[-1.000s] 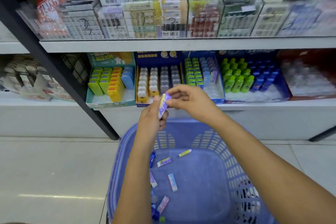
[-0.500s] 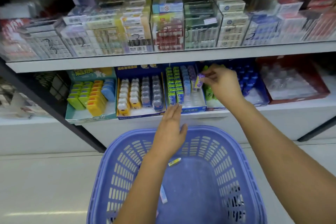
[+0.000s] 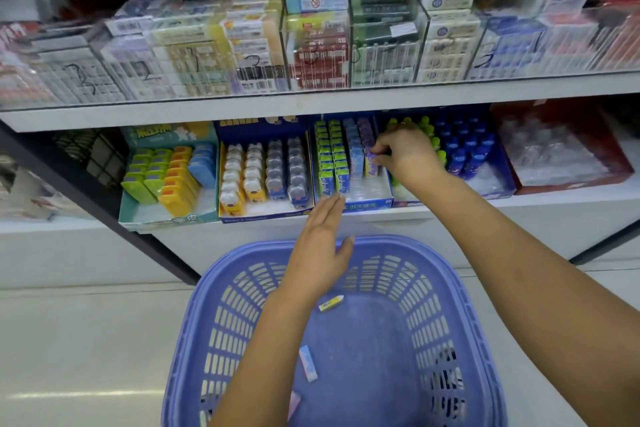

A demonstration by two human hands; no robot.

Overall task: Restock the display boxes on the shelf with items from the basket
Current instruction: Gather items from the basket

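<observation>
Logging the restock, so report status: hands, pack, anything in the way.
Right hand pinches purple pack at right row of blue display box. Left hand open, fingertips by box front. Loose packs in basket. Slot unobstructed.

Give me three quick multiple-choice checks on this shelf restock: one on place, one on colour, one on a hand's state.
1. Where is the purple pack that the right hand pinches?
A. On the floor
B. At the blue display box's rightmost row
C. On the upper shelf
2. What colour is the basket?
A. Red
B. Green
C. Lavender-blue
3. How is the left hand?
A. Open, fingers straight
B. Curled into a fist
C. Out of view
Answers: 1 B, it meets the other purple packs there; 2 C, its slatted wall shows it; 3 A, its fingers hold nothing.
</observation>
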